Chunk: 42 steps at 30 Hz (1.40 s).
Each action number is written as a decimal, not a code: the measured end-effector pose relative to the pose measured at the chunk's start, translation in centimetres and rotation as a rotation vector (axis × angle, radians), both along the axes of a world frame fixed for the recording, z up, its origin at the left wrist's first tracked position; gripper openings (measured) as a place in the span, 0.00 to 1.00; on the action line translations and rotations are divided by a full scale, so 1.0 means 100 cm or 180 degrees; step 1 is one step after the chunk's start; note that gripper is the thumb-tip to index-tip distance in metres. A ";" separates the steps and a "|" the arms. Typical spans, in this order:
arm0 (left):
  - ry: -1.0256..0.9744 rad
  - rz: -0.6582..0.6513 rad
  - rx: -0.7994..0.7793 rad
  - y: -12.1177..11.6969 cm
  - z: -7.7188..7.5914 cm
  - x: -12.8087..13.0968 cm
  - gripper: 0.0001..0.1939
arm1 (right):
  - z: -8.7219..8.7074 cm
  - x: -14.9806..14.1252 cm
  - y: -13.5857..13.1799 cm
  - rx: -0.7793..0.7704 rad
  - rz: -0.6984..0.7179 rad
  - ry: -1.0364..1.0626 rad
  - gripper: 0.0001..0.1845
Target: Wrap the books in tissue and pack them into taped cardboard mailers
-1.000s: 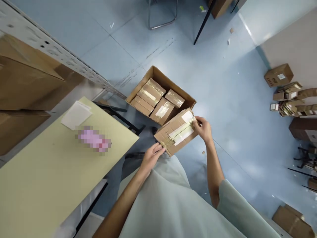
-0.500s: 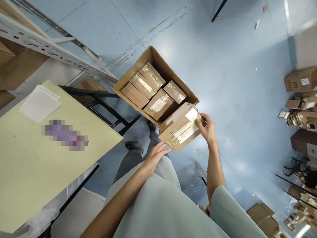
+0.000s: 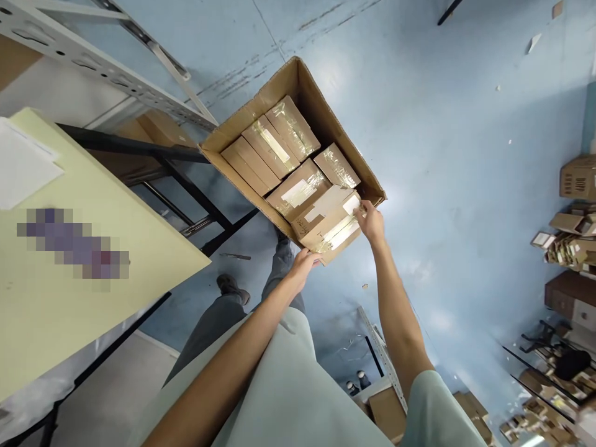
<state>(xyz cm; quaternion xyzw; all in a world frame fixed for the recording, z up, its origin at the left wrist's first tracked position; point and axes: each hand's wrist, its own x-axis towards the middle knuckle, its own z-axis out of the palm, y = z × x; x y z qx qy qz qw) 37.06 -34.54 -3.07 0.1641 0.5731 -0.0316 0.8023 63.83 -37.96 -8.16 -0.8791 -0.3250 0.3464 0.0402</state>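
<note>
A taped cardboard box [image 3: 333, 233] with white labels and dark handwriting on its side sits tilted at the near right part of a large open carton [image 3: 261, 205]. My right hand [image 3: 371, 221] pinches the box at its right end. At its lower left corner, by the carton's near rim, my left hand [image 3: 305, 264] has its fingers closed against the box; some fingertips are hidden. Inside the carton lie several smaller taped boxes, among them one with a white label [image 3: 298, 186] and another [image 3: 338, 164] by the far right wall.
On my left is a pale yellow table [image 3: 107, 323] with white sheets [image 3: 23, 167] and a blurred purple item [image 3: 74, 242]. A metal shelf frame [image 3: 121, 81] stands behind it. Cardboard boxes [image 3: 577, 177] are piled at the far right. My feet are below the carton.
The labelled box has moved down and inward, further into the carton, with both hands following it. My view has shifted right and closer, so the table sits further left.
</note>
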 end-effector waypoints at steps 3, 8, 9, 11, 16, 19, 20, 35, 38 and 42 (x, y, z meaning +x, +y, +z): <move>0.0021 -0.0038 0.0024 0.014 -0.015 -0.003 0.18 | -0.009 0.001 0.023 -0.0251 0.0180 -0.0143 0.25; 0.0368 -0.0155 -0.0136 0.026 -0.042 -0.004 0.15 | -0.023 -0.006 0.046 -0.0710 0.0127 -0.0120 0.25; 0.0459 -0.0179 -0.0168 0.027 -0.048 -0.004 0.14 | -0.027 -0.009 0.048 -0.0781 0.0066 -0.0099 0.25; 0.0585 -0.0248 -0.0222 0.030 -0.061 -0.005 0.13 | -0.033 -0.017 0.052 -0.0894 -0.0049 -0.0083 0.25; 0.0656 -0.0388 -0.0331 0.041 -0.087 -0.010 0.15 | -0.048 -0.037 0.057 -0.1054 -0.0191 -0.0209 0.23; 0.0619 -0.0480 -0.0358 0.046 -0.091 -0.014 0.16 | -0.051 -0.047 0.057 -0.1164 -0.0196 -0.0330 0.22; 0.0593 -0.0507 -0.0357 0.048 -0.090 -0.015 0.16 | -0.050 -0.049 0.057 -0.1182 -0.0184 -0.0354 0.22; -0.0088 0.0139 0.0388 0.119 0.020 -0.108 0.30 | 0.009 -0.116 0.075 0.0105 0.0415 -0.0414 0.29; -0.0335 0.0330 0.0631 0.130 0.056 -0.136 0.35 | 0.031 -0.154 0.089 0.0399 0.0749 -0.0246 0.29; -0.0572 0.0690 0.1036 0.137 0.105 -0.179 0.36 | 0.064 -0.213 0.104 0.0767 0.1109 -0.0054 0.29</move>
